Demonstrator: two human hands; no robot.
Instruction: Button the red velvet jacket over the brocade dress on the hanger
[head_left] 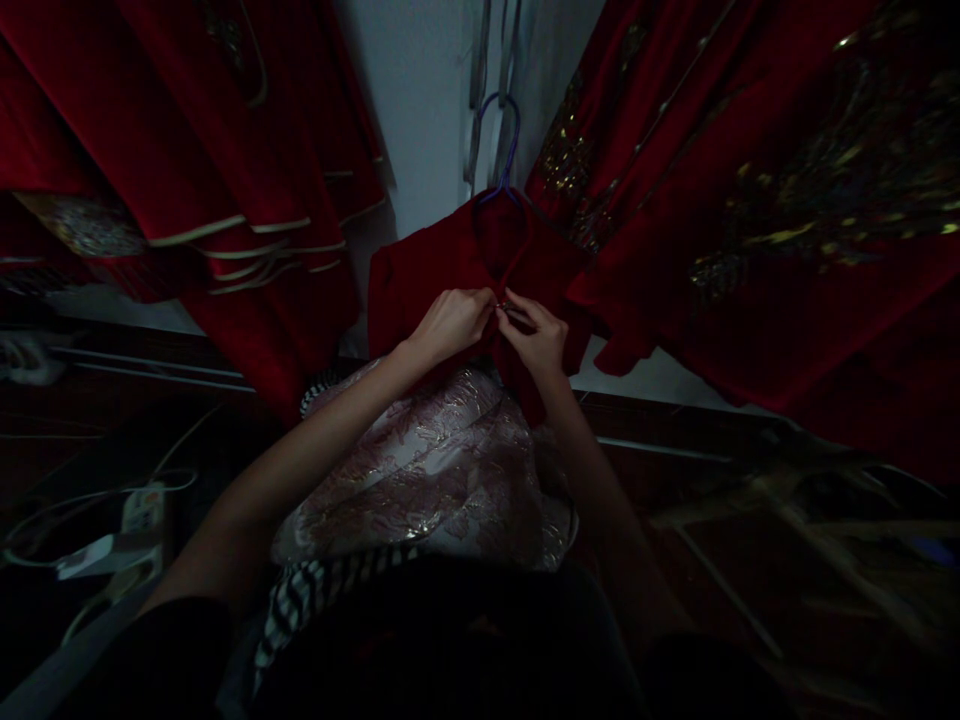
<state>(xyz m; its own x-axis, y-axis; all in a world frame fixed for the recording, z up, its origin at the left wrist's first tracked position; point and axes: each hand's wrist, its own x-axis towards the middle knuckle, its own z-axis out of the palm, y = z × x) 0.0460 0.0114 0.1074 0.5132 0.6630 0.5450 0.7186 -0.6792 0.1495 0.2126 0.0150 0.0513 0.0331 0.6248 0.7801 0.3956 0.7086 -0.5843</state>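
A red jacket [420,265] hangs from a purple hanger [512,150] hooked at the white cabinet doors. At its front opening, below the collar, my left hand [459,318] pinches the fabric edge. Close beside it, my right hand [534,330] has thumb and fingers closed on the same front edge. A small shiny spot, perhaps a fastener, shows between the fingertips, too small to name. Below the jacket, a pale pink brocade fabric with metallic threads [450,460] is spread over my lap.
Red garments with gold trim [255,150] hang at the left, and a red garment with gold sequins [750,270] hangs at the right. A white power strip [142,525] with cables lies at lower left. Black-and-white striped fabric [315,590] edges my lap.
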